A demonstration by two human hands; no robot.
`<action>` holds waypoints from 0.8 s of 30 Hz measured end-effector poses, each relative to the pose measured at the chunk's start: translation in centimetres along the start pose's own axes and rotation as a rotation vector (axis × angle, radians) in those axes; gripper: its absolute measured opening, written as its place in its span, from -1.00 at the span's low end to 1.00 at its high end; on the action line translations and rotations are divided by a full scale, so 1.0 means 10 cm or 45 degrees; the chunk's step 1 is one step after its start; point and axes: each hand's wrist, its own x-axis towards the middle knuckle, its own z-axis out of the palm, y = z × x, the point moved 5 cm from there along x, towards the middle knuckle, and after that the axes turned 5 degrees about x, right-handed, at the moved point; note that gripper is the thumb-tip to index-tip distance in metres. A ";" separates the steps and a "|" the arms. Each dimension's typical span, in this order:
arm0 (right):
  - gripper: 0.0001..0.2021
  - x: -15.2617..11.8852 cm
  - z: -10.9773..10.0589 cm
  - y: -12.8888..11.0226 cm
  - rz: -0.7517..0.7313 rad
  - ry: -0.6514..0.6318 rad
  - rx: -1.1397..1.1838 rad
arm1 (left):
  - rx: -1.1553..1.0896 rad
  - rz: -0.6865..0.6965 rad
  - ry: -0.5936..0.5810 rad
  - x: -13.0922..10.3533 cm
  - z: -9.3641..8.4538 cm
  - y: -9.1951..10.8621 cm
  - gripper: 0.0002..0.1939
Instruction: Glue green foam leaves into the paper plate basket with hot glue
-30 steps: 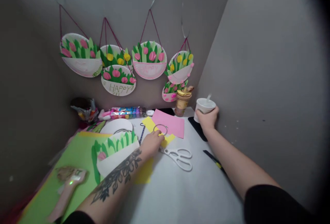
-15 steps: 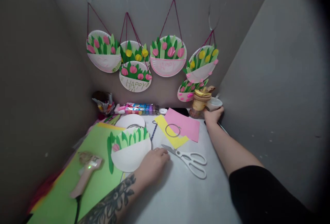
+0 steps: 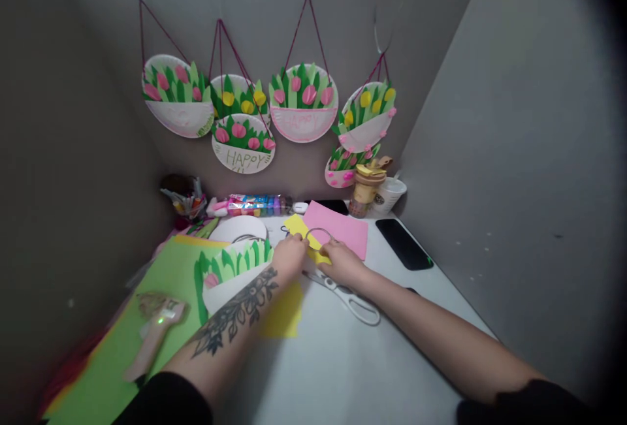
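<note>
My left hand reaches over the edge of the paper plate and has its fingers closed at the left edge of the yellow paper. Its fingertips are partly hidden. My right hand pinches the lower right end of that same paper. A thin metal ring lies over the yellow paper and the pink paper. White-handled scissors rest just below my right hand. The folded paper plate, with green paper leaves and one pink flower, lies partly behind my left forearm.
A glue gun with a green light lies on green paper sheets. Another yellow piece lies beside my left forearm. A phone, a white cup and a marker pack line the edges. Decorated plates hang behind.
My right hand has left the white cup and come to the yellow paper. My left hand has moved up from beside the plate to the same paper. The view has shifted slightly.
</note>
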 end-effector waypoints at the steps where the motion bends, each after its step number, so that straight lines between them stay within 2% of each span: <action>1: -0.69 0.02 0.00 0.01 0.016 -0.008 -0.012 | 0.000 0.038 0.039 0.03 0.01 0.00 -0.73; 4: -0.77 0.09 0.00 0.03 0.072 -0.042 -0.012 | -0.004 0.103 0.098 0.12 0.07 0.00 -0.69; 8: -0.83 0.13 0.05 0.08 0.227 -0.121 0.105 | -0.031 0.079 0.078 0.24 0.18 -0.02 -0.74; 10: -0.85 0.13 0.07 0.08 0.221 -0.122 0.143 | -0.052 0.093 0.085 0.28 0.20 -0.01 -0.75; 13: -0.92 0.14 0.06 0.11 0.143 -0.084 0.181 | -0.093 0.136 0.076 0.33 0.18 0.00 -0.76; 15: -0.95 0.15 0.00 0.18 0.128 -0.019 0.203 | -0.158 0.093 0.092 0.36 0.14 -0.01 -0.78; 17: -0.90 0.14 -0.08 0.29 0.158 0.069 0.207 | -0.237 0.007 0.141 0.39 0.10 -0.04 -0.79; 19: -0.84 0.11 -0.14 0.37 0.196 0.124 0.211 | -0.325 -0.007 0.188 0.44 0.07 -0.01 -0.78; 24: -0.80 0.01 -0.16 0.38 0.164 0.152 0.177 | -0.566 0.247 0.258 0.50 0.13 0.16 -0.50</action>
